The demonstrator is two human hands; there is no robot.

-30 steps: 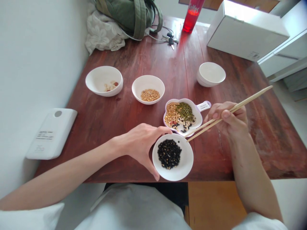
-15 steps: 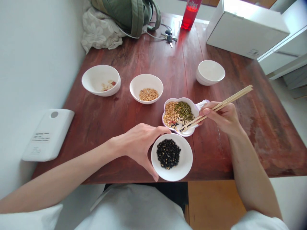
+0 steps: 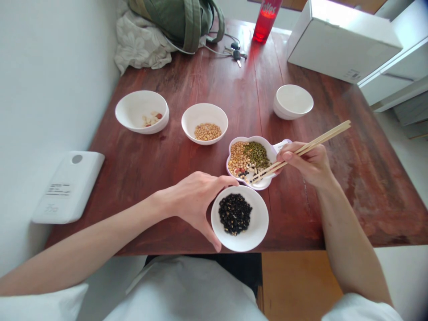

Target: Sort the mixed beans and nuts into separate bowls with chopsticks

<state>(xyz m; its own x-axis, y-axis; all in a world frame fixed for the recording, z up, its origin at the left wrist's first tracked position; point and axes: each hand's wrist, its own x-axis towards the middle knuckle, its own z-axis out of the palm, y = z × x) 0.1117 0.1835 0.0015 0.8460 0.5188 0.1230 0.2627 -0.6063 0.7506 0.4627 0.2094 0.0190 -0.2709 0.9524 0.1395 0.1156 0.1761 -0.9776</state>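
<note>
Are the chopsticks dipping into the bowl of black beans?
No, the chopsticks in the right hand have their tips in the flower-shaped dish, just beyond the bowl of black beans.

A green bag [image 3: 167, 24] sits on a pale flowered cloth [image 3: 143, 42] at the far left of the reddish-brown table [image 3: 234, 82]. Just beside the bag lie a bunch of keys [image 3: 236, 55] and a thin pale cord [image 3: 216, 52]. A red bottle [image 3: 265, 23] stands near them, and a large white box [image 3: 341, 49] fills the far right corner. Near the wall [image 3: 50, 76], a flat white case [image 3: 68, 187] bears dark print and a grey circle.
</note>
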